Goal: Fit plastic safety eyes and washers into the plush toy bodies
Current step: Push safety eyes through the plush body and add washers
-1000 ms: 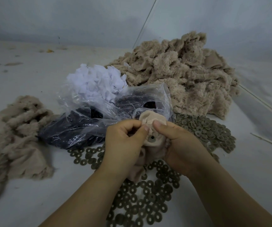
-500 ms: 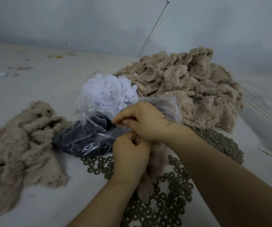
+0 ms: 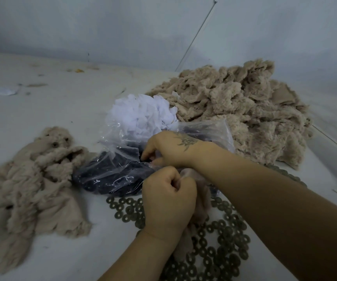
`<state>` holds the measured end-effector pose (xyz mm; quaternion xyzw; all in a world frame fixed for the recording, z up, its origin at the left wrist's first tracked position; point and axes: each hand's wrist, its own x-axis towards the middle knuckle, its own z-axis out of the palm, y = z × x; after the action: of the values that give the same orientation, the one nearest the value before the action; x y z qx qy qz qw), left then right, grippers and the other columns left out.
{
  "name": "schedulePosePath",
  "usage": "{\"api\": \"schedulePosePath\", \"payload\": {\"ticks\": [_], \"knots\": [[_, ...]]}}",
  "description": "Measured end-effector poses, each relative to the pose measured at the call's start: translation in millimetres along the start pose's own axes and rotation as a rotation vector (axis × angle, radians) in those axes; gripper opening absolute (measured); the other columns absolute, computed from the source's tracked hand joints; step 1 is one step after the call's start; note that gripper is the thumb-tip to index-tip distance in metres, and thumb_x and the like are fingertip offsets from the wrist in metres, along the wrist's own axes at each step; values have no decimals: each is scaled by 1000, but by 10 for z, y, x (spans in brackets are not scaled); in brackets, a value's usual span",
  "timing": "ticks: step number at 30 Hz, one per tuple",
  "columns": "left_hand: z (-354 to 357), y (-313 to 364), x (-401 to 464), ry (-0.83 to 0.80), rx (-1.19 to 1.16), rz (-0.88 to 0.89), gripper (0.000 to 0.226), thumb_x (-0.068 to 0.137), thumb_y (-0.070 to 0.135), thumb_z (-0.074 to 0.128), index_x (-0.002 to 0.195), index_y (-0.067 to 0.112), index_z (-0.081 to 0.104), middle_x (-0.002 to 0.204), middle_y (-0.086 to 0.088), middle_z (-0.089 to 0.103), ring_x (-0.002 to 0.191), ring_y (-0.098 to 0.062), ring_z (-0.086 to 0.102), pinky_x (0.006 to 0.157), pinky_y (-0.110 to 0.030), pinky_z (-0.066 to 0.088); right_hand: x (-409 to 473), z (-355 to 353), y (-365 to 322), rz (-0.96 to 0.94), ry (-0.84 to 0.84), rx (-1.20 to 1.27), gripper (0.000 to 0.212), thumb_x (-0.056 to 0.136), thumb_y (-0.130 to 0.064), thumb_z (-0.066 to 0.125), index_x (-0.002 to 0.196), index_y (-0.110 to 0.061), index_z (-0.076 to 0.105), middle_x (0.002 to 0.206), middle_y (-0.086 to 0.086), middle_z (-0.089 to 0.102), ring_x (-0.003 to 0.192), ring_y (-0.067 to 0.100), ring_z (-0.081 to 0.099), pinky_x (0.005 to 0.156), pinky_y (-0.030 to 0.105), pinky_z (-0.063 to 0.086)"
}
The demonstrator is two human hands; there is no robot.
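**Lighting and picture quality, head view**

Dim, cool, diffuse light; no hard shadows, only soft ones under the beige plush fabric pile [image 3: 244, 118]. Small glints of glare on the clear crinkled plastic bag [image 3: 123, 151]. Wide-angle bending at the edges; fine detail soft, slightly blurred throughout.

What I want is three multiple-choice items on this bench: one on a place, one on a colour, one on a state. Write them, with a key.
1. Where does the larger plush pile lie?
A. Behind and to the right of the clear bag
B. At the near left edge
C. Under the washers

2. What colour are the loose pieces heaped behind the bag?
A. Red
B. White
C. Green

3. How is the left hand?
A. Flat on the table
B. Inside the bag
C. Curled round a plush body

Key: 1 A, the pile fills the far right. 2 B, they are plainly white. 3 C, beige fabric shows beside its closed fingers.
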<state>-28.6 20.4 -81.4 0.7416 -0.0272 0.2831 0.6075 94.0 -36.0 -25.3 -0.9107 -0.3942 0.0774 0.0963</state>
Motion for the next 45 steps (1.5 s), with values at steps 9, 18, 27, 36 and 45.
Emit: {"api": "schedulePosePath", "payload": {"ticks": [9,18,27,36,45], "knots": [[16,-44,9,19,-37,-36,27,66,12,53,48,8,34,42,5,31,43,-6,26,41,-20,24,-259,92,65,109,342,318,7,91,-16,72,97,-13,74,80,-9,67,68,3,65,69,20,53],[43,23,-45,-56,-155,-61,22,81,10,61,61,5,55,54,-11,49,48,-15,42,41,-39,39,-1579,-42,143,724,803,917,18,96,-9,61,81,-5,70,67,9,73,54,15,70,47,19,51],[74,63,-84,-187,-252,-25,11,87,7,66,77,7,71,68,-10,65,58,-23,58,54,-38,52,-1633,295,67,542,324,1703,28,88,-4,58,111,4,71,104,22,74,89,29,74,69,34,62],[87,5,-65,-271,-333,-59,16,84,-5,71,82,10,72,74,-7,68,67,-21,62,64,-30,56,-1572,431,19,456,400,1840,27,78,-20,58,79,-4,80,80,16,74,71,21,74,60,27,59],[108,-21,-60,-201,-291,-44,11,84,10,75,74,11,71,68,-15,65,60,-35,58,54,-38,53,-1385,534,-9,734,588,1698,29,97,-1,47,74,4,64,64,18,66,45,20,66,39,20,48]]}}
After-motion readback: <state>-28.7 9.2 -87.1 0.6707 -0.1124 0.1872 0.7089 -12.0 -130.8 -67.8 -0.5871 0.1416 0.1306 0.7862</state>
